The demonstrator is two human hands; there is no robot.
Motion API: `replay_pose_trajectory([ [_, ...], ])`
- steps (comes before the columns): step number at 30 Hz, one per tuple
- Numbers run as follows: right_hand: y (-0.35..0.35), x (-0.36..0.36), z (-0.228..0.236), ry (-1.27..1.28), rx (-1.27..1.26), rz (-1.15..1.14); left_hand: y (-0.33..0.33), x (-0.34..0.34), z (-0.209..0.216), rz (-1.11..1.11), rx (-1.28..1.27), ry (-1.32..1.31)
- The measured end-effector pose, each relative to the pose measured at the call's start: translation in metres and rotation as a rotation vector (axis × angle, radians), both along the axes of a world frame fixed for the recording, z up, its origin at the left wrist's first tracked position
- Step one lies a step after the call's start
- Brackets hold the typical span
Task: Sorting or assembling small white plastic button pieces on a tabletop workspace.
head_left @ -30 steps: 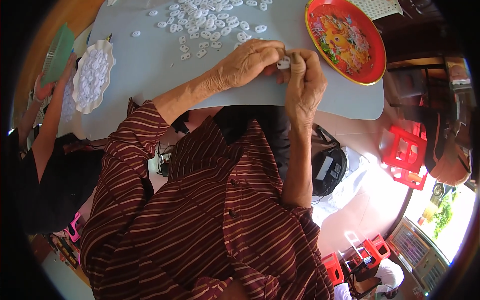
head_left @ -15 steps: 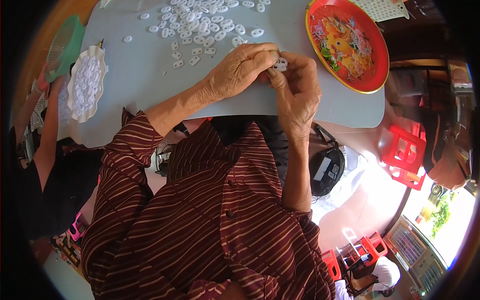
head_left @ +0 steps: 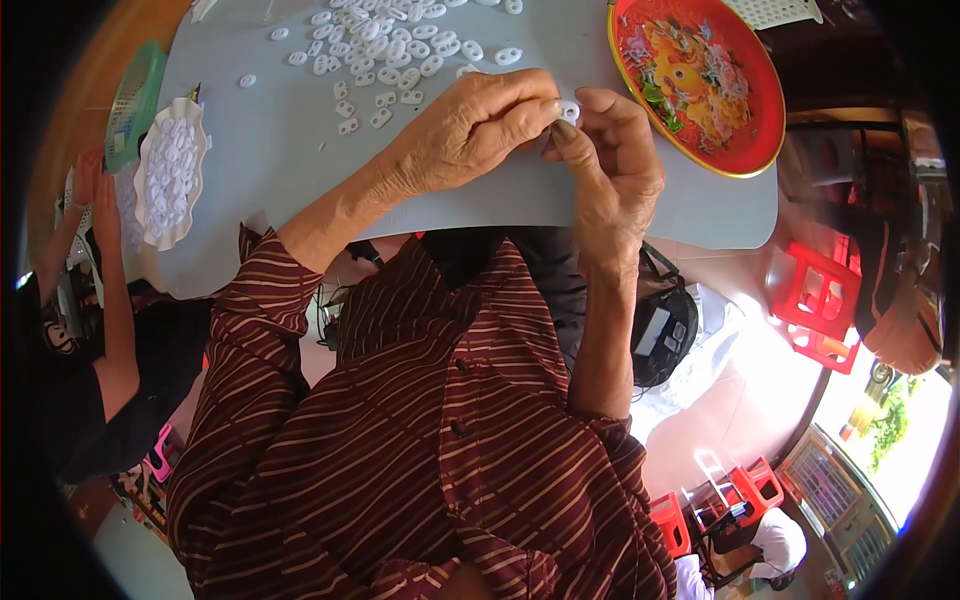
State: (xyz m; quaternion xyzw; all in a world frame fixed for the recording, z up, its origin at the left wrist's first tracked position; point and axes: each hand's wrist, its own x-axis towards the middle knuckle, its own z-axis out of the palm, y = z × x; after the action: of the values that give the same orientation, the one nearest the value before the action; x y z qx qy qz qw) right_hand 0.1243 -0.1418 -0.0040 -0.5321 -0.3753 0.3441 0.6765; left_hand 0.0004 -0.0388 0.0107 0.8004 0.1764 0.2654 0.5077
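Note:
My left hand (head_left: pixel 490 120) is closed, its thumb and forefinger pinched at the left end of a small white plastic piece with holes (head_left: pixel 569 110). From the other side, my right hand (head_left: pixel 612 165) grips the same piece between thumb and fingers, above the front part of the table. My fingers cover much of it. Beyond my left hand lies a loose spread of white oval plastic pieces (head_left: pixel 385 45), many with two holes. Several squarer two-holed ones (head_left: pixel 384 100) lie nearest to my left wrist.
A red round tray (head_left: pixel 768 120) with a floral picture and small scraps stands at the right. On the left are a wavy-edged white dish (head_left: pixel 198 175) full of white pieces and a green basket (head_left: pixel 150 75). Another person's arm (head_left: pixel 115 280) reaches in there. Red stools (head_left: pixel 815 290) stand right.
My right hand has shifted slightly right and opened out a little, and the white piece shows at a different angle. At the left, the other person's hand has come away from the green basket.

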Motion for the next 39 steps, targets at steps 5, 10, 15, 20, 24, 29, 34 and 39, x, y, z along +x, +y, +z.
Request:
replay_pose_trajectory([
  [5,0.000,-0.002,0.002,0.013,-0.004,-0.040,-0.005,0.002,-0.004,0.036,0.017,-0.019],
  [10,0.001,-0.003,0.001,-0.030,0.004,-0.077,-0.010,0.004,-0.007,0.111,0.019,-0.056],
  [15,0.003,-0.002,-0.002,-0.006,0.048,-0.077,-0.013,0.007,-0.011,0.166,-0.015,-0.078],
  [20,0.003,-0.004,0.003,0.013,0.002,-0.056,-0.009,0.005,-0.006,0.173,0.006,-0.019],
  [24,0.001,-0.003,0.011,-0.018,-0.051,0.008,-0.005,0.004,-0.007,0.131,-0.037,0.000],
  [29,0.004,-0.007,0.003,-0.046,-0.052,0.074,-0.005,0.004,-0.007,0.136,-0.144,0.019],
  [34,0.005,-0.008,-0.001,-0.083,-0.051,0.026,-0.008,0.003,-0.005,0.140,-0.145,0.046],
  [39,0.004,-0.009,0.002,-0.128,-0.050,0.021,-0.008,0.002,-0.006,0.113,-0.123,0.068],
])
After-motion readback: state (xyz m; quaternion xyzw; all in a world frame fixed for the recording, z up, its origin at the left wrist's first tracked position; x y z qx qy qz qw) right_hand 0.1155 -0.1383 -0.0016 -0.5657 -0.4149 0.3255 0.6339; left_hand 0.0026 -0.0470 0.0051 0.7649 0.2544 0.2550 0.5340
